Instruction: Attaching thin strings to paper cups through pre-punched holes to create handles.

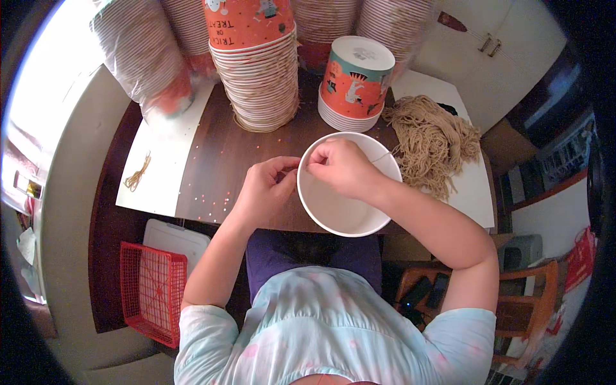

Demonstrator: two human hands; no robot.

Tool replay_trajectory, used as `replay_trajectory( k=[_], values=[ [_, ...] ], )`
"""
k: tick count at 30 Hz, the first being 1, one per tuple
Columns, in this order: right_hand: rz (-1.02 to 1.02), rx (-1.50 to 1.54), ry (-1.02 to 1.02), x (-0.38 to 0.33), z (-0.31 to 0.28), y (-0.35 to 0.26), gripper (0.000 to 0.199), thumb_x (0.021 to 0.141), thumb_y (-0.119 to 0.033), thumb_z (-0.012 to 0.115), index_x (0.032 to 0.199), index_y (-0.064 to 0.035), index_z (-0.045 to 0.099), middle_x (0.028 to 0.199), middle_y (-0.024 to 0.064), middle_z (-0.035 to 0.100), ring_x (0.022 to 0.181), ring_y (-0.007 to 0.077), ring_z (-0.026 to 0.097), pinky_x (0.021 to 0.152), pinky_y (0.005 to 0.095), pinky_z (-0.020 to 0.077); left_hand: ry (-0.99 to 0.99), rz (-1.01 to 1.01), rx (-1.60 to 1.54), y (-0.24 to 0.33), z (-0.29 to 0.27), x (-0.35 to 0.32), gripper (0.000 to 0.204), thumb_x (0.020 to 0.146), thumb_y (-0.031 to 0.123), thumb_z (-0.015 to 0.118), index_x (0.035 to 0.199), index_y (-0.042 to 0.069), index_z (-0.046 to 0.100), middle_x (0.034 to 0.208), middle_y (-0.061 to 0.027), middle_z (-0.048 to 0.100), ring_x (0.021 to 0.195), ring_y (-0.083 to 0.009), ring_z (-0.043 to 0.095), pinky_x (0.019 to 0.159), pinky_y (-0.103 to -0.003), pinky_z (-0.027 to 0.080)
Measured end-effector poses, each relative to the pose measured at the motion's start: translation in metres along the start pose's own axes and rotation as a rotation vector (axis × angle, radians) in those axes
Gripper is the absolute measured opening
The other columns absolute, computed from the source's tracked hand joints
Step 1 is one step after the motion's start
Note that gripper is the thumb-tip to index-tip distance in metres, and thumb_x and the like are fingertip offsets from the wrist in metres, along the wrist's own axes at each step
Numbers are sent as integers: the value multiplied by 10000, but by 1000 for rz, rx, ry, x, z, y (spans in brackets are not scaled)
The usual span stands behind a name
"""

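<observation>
A white-lined paper bucket [346, 215] stands mouth up and tilted toward me at the table's front edge. My right hand [343, 168] reaches inside it, its fingers pinched together against the left inner wall. Behind that wrist, a thin cord [383, 155] runs across the bucket's inside to the right rim; its other end is hidden. My left hand [264, 189] is at the bucket's outer left side, thumb and fingers curled together close to the wall. Whatever lies between those fingertips is too small to make out.
Behind stand a tall stack of paper buckets [263, 83], a shorter upturned orange stack [353, 90] and plastic-wrapped stacks [138, 54]. Tan cords [436, 138] lie heaped at right, a small cord bundle [137, 174] at left. Below left is a red basket [154, 292].
</observation>
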State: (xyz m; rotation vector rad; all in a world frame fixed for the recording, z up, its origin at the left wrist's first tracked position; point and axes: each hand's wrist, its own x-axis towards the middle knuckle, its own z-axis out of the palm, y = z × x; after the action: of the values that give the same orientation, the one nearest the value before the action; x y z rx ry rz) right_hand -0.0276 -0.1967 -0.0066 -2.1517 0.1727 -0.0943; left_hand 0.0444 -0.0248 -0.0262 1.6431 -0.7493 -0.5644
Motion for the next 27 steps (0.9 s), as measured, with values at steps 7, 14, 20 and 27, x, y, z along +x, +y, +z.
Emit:
replay_trajectory(
  k=[7, 14, 20, 27],
  values=[
    [42, -23, -54, -3, -4, -8, 148, 824, -125, 629, 741, -4, 638, 649, 17, 607, 602, 69, 531, 542, 272, 437, -24, 123, 333, 19, -3, -3, 174, 810, 34, 583, 960, -29, 643, 784, -151, 650, 679, -197, 639, 611, -320, 505],
    [-10, -183, -196, -38, -30, -42, 333, 791, -259, 692, 999, -19, 594, 824, 98, 652, 750, 211, 628, 689, 349, 489, 118, 329, 571, 26, 10, -19, 92, 763, 73, 604, 770, -18, 593, 721, -192, 605, 669, -346, 619, 603, -393, 499],
    [-170, -650, -184, -76, -33, -46, 414, 703, -315, 742, 980, -51, 585, 864, 149, 632, 821, 361, 617, 740, 427, 493, -40, -28, 128, 29, -6, -47, 85, 794, 66, 573, 783, -16, 587, 708, -65, 589, 622, -146, 551, 572, -284, 448],
    [-400, -799, 214, -66, -22, -31, 201, 714, -184, 713, 766, -58, 566, 796, 98, 539, 707, 314, 586, 645, 409, 482, -142, 200, -550, 23, 5, -32, 95, 878, 49, 499, 882, 13, 587, 1080, -97, 607, 803, -82, 555, 737, -243, 461]
  ],
)
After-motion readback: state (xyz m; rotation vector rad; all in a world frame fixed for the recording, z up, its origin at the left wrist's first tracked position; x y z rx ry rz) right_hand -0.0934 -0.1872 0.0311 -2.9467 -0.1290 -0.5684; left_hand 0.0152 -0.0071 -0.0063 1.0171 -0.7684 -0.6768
